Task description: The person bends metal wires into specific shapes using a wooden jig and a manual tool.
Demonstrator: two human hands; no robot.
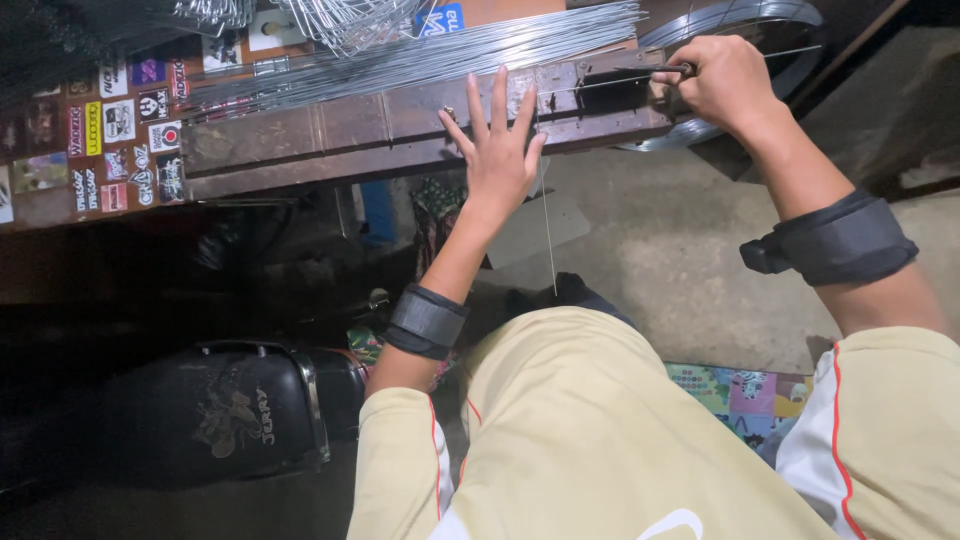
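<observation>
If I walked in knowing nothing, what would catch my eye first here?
Probably the bundle of straight wires gleaming along the top of the workbench. Next, the left hand spread flat on the bench's edge with a thin wire hanging beside it, and the right hand gripping a metal tool at upper right. Both forearms wear black wrist straps.

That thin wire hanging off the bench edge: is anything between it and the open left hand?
Nothing visible stands between them. The left hand lies flat, fingers spread, on the wooden bench, and the thin wire runs down right beside its little-finger edge. The right hand grips a tool farther along the bench.
</observation>
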